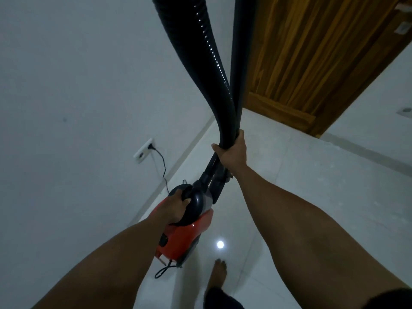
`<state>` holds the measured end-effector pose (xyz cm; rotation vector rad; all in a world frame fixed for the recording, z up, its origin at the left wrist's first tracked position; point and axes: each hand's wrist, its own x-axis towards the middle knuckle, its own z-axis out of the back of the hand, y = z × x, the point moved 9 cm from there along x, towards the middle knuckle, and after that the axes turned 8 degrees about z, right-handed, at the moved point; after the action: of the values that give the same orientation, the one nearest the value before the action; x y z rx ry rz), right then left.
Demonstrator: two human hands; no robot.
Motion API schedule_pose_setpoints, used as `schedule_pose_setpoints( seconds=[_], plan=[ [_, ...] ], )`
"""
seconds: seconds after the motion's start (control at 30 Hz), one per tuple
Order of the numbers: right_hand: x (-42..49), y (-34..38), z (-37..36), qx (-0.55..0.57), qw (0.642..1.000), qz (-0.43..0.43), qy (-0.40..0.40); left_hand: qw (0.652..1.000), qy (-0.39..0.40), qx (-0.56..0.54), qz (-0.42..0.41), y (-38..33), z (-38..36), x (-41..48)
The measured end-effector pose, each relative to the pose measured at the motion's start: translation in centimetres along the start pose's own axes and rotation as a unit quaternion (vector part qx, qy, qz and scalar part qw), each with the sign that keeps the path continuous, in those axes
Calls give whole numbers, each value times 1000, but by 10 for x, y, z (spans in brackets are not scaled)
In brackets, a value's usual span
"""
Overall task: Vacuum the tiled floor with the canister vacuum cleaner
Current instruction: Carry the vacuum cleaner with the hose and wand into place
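Observation:
A red and black canister vacuum cleaner (pixel 182 237) hangs above the white tiled floor (pixel 289 197). My left hand (pixel 176 208) grips its black carry handle at the top. My right hand (pixel 231 152) is closed around the black ribbed hose (pixel 207 54) and the black wand beside it, bundled together, both rising out of the top of the view. The floor nozzle is out of sight. The power cord (pixel 161 161) runs from the canister up to a wall socket (pixel 143 150).
A white wall (pixel 78 85) fills the left side, with a pale skirting strip along the floor. A wooden door (pixel 312 59) stands at the upper right. My bare foot (pixel 219 275) rests on the tiles below the canister.

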<state>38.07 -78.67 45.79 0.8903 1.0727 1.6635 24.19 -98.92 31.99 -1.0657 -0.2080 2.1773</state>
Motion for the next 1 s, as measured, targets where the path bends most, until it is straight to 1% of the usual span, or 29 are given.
schedule_pose_setpoints(
  seconds=[0.13, 0.23, 0.33, 0.47, 0.57, 0.63, 0.7, 0.83, 1.0],
  plan=[
    [-76, -12, -28, -6, 1000, -29, 6, 1000, 18, -3, 12, 70, -26, -46],
    [-149, -15, -64, 4, 999, -42, 14, 999, 23, 8, 21, 138, -39, -90],
    [-225, -16, -108, 10, 997, -58, 41, 998, 33, 16, 44, 215, -52, -132],
    [-303, -25, -154, 20, 995, -82, 57, 994, 41, 42, 94, 294, -61, -174],
    [-343, -34, -181, 28, 991, -107, 82, 987, 44, 63, 143, 336, -66, -198],
    [-361, -46, -190, 38, 988, -125, 85, 984, 39, 73, 155, 349, -71, -205],
    [-373, -61, -190, 46, 985, -144, 85, 985, 45, 73, 150, 352, -84, -209],
    [-373, -98, -168, 33, 985, -154, 65, 988, 86, 24, 123, 351, -133, -190],
    [-342, -187, -140, -9, 986, -166, 33, 990, 83, 26, 112, 322, -207, -130]
  ],
)
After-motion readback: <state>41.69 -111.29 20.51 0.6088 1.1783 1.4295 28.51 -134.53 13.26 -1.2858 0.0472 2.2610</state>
